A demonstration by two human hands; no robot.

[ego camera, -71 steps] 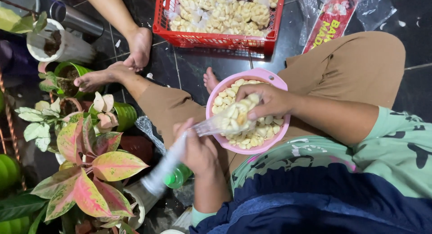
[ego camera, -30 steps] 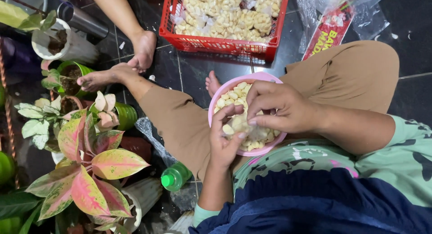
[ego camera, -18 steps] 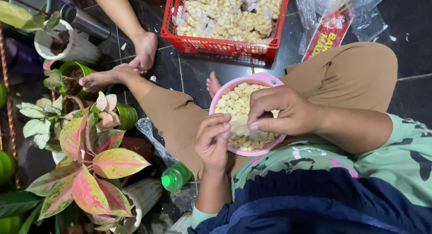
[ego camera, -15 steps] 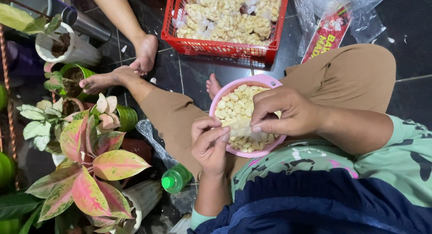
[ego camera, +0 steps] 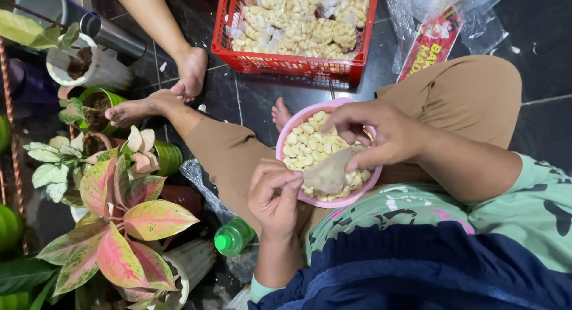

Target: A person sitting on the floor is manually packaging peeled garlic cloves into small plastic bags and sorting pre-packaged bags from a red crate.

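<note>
Two hands share one bag (ego camera: 331,174): your right hand (ego camera: 381,134) pinches its far end, left hand (ego camera: 275,194) fingers bunched at near end, long axis running between.

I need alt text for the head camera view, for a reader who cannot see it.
A seated person's left hand and right hand together hold a small clear bag over a pink bowl of pale peeled cloves on the lap. Ahead stands a red crate of filled bags; potted plants stand on the left.
</note>
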